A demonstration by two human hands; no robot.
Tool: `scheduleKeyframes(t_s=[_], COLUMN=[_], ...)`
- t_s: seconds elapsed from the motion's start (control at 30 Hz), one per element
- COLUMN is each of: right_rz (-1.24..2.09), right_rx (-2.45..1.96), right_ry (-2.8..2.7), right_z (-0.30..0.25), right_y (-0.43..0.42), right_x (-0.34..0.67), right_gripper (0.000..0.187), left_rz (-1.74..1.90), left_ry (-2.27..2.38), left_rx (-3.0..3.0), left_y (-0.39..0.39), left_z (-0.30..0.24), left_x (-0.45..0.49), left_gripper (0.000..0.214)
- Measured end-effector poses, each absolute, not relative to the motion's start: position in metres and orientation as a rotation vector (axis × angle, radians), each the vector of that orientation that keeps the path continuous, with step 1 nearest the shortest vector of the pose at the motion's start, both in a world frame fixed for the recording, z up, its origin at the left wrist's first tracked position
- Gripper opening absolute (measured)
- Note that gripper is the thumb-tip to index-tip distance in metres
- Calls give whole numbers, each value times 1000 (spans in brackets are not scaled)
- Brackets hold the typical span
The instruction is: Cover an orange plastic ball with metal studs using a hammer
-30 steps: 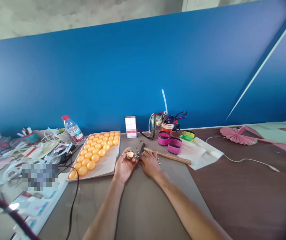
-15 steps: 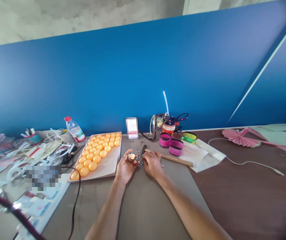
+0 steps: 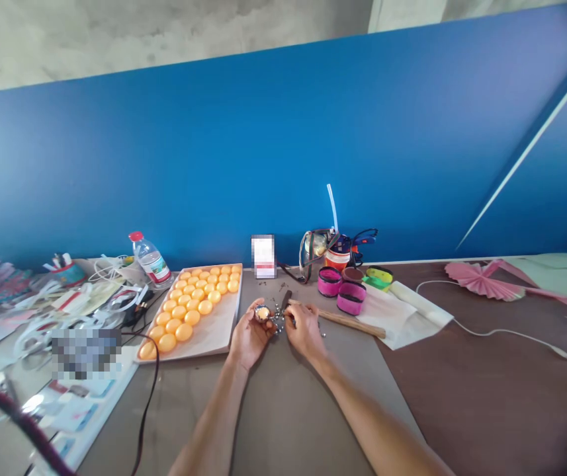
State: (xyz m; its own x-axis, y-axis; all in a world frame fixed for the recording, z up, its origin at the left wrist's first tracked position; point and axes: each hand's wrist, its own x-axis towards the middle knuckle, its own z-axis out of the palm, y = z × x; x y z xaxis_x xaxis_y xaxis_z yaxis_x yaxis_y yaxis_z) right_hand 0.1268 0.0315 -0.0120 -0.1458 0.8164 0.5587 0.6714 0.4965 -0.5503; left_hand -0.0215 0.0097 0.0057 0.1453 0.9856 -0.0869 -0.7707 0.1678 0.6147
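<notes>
My left hand (image 3: 248,342) is curled around a small round orange piece (image 3: 262,314) whose rim is ringed with shiny metallic bits. Just to its right, my right hand (image 3: 305,330) has its fingertips pinched together at a small pile of shiny metal pieces (image 3: 278,321). Whatever sits between those fingertips is too small to make out. Behind my right hand lies a hammer (image 3: 352,322), its wooden handle pointing right and its dark head by the pile. To the left, orange balls (image 3: 192,318) stand in rows on a white tray (image 3: 215,337).
Pink bands (image 3: 351,299) and a yellow-green band (image 3: 379,276) stand beyond the hammer, by white paper (image 3: 397,324). A water bottle (image 3: 151,261) stands behind the tray. A dark cable (image 3: 150,403) crosses the table at left. A white cable (image 3: 501,323) lies at right.
The whole view has shifted slightly. Both hands stay almost in place, with the right fingertips still pinched at the metal pieces and the left hand still around the orange piece.
</notes>
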Motion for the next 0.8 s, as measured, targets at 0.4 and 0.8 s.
scheduleKeyframes(t_s=[0.4, 0.8], right_rz=[234, 181], right_rx=[-1251, -1378], right_ry=[-2002, -2095], right_z=[-10, -8], right_y=[29, 30], right_x=[129, 130], right_gripper=[17, 16], left_rz=[1313, 1316], left_ry=[542, 551], left_rx=[505, 526], left_y=[4, 5], left_z=[12, 13], left_x=[-18, -18], left_gripper=[34, 32])
